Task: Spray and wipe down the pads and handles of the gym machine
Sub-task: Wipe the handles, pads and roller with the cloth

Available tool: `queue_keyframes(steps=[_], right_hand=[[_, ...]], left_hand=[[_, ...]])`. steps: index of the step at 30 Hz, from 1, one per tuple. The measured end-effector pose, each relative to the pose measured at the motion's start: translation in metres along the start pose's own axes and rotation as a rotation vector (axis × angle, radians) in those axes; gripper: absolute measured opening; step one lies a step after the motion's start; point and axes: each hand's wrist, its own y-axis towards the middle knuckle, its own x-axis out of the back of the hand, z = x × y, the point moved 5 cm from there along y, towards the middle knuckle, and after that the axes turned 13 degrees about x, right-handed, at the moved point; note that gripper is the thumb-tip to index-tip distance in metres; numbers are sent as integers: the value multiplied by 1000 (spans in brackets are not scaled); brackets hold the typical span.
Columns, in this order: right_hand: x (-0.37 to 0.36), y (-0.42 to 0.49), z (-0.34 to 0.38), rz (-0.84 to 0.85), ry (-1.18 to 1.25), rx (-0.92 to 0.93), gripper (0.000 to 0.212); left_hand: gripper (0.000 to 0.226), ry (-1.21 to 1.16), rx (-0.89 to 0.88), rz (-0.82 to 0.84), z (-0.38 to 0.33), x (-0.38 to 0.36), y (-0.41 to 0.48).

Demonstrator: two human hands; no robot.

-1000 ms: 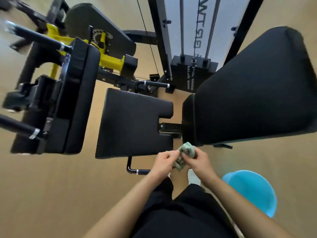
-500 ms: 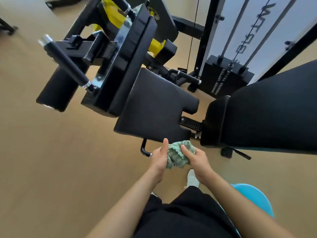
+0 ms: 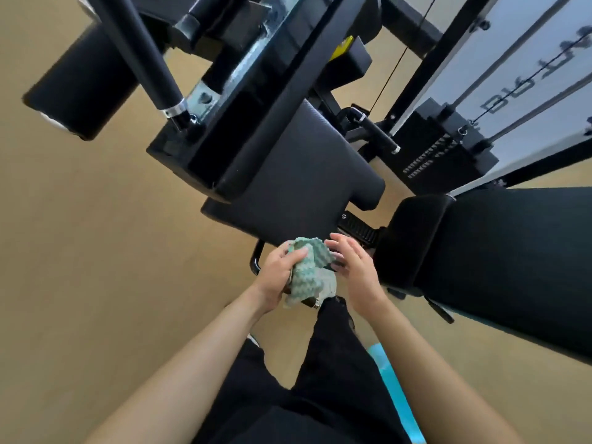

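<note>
Just in front of the person's waist, at the near edge of the seat pad (image 3: 288, 174), a crumpled green cloth (image 3: 307, 274) sits bunched in the left hand (image 3: 278, 277), whose fingers curl around it and grasp it firmly. The right hand (image 3: 355, 267) is just beside the cloth with its fingers spread and loose, gripping nothing; it may brush the cloth's edge, though contact cannot be told for certain. The cloth appears to be gathered into a wad so that it offers a thick, fresh face for wiping. It has a wavy, ridged weave in pale green, with a lighter corner hanging below the palm.

The seat pad is dull black with a fine grain and looks dry, with no spray film visible. To its right stands the broad back pad (image 3: 512, 257), equally dark. Beyond the seat, a black handle (image 3: 144, 49) with a silver collar juts from the frame, and another short handle (image 3: 379, 134) lies near the weight stack (image 3: 448, 155). No spray bottle is in view. The floor (image 3: 96, 251) is tan.
</note>
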Motion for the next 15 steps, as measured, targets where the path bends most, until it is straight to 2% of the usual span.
queue_keyframes(steps=[2, 4, 7, 8, 10, 12, 14, 15], right_hand=[[-6, 23, 4, 324, -109, -4, 48], [-3, 48, 3, 478, -245, 7, 47], [17, 97, -2, 505, -318, -3, 15], [24, 115, -5, 523, -328, -20, 12], [38, 149, -11, 555, -373, -57, 18], [45, 182, -18, 576, -443, -53, 21], [45, 208, -25, 626, -495, -47, 6], [42, 217, -28, 673, -493, -51, 17]], left_hand=[[28, 19, -8, -36, -10, -7, 15], [26, 21, -20, -75, -18, -12, 33], [22, 27, -30, -155, -22, -11, 58], [25, 37, -24, -200, -23, -9, 66], [24, 48, -1, -279, -23, -4, 80], [8, 50, 27, -325, -23, 1, 95], [17, 71, 56, -324, -25, 3, 110], [19, 97, 65, -294, -27, 2, 120]])
